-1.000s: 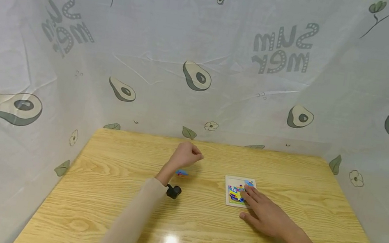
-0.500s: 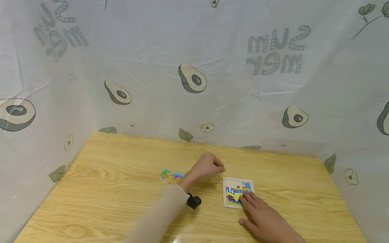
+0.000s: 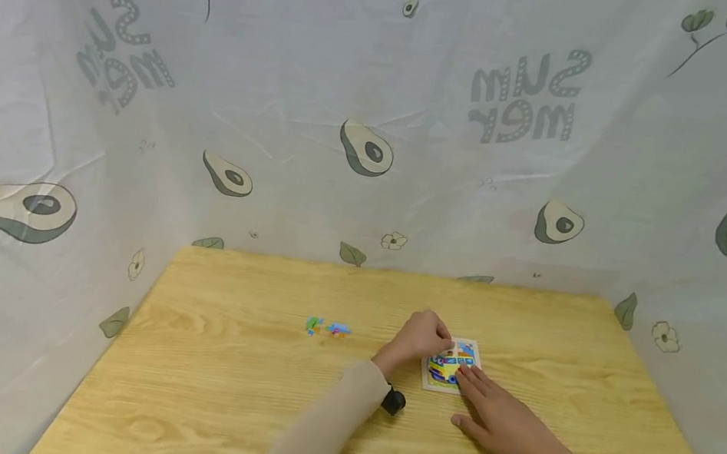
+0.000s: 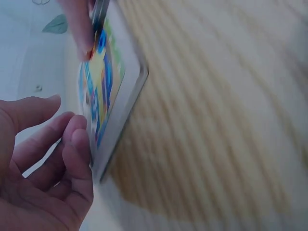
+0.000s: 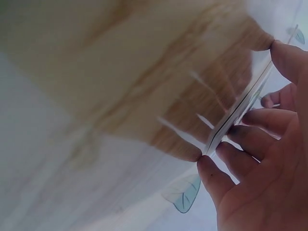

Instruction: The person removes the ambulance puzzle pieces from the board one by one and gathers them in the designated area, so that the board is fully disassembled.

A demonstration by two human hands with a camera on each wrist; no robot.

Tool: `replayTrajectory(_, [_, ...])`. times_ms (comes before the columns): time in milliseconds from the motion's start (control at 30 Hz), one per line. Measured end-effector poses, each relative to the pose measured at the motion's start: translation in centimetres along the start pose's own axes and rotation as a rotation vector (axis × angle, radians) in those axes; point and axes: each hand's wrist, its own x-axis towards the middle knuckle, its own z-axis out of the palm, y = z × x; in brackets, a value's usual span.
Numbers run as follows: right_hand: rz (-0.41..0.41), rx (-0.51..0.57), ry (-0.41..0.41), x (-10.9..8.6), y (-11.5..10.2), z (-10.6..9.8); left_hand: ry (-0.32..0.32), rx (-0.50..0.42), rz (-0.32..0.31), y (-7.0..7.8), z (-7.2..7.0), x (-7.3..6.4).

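A small square picture puzzle [image 3: 438, 383] with a pale frame and a yellow bus picture lies on the wooden table. My left hand [image 3: 421, 336] is at its upper left corner, fingers curled with thumb and index close together. In the left wrist view the curled fingers [image 4: 79, 139] reach the puzzle's near edge; whether they pinch a piece I cannot tell. My right hand [image 3: 503, 421] rests straight fingers on the puzzle's right side, thumb spread towards the table. The right wrist view shows its fingertips along the puzzle's edge [image 5: 236, 113].
A green-and-blue puzzle piece [image 3: 312, 325] and a blue-and-orange puzzle piece [image 3: 339, 329] lie to the left on the wooden table [image 3: 230, 379]. A pale printed curtain [image 3: 296, 210] stands behind the table and along both sides.
My left hand has moved right, from beside the loose pieces to the puzzle's upper left corner, uncovering those pieces. My right hand has stayed on the puzzle.
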Motion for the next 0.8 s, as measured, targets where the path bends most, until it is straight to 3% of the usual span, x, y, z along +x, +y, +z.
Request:
replayTrajectory(133, [0.000, 0.010, -0.006, -0.2, 0.2, 0.1, -0.016, -0.017, 0.014, 0.5, 1.3, -0.1])
replayTrajectory(633, [-0.025, 0.034, 0.025, -0.1, 0.6, 0.2, 0.026, 0.157, -0.039, 1.4, 2.9, 0.3])
replayTrajectory(800, [-0.034, 0.017, 0.034, 0.0, 0.6, 0.2, 0.073, 0.117, -0.031, 1.5, 3.1, 0.3])
